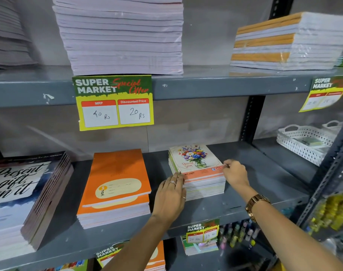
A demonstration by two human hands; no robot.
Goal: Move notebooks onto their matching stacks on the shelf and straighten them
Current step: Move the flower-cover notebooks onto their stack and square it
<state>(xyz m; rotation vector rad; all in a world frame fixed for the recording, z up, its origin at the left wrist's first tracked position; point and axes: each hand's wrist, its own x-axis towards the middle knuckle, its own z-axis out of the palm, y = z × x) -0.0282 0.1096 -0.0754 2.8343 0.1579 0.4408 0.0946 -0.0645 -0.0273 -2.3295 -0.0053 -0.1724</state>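
A stack of flower-cover notebooks stands in the middle of the grey shelf. My left hand lies flat against the stack's left front side, fingers together. My right hand presses on the stack's right side near the top notebook's corner. To the left is a stack of orange notebooks, its top copy slightly askew. At the far left sits a stack of dark notebooks with script lettering.
The shelf above holds a tall pale paper stack and an orange-and-white stack. A yellow price tag hangs from its edge. White perforated baskets stand at the right. A metal upright frames the right side.
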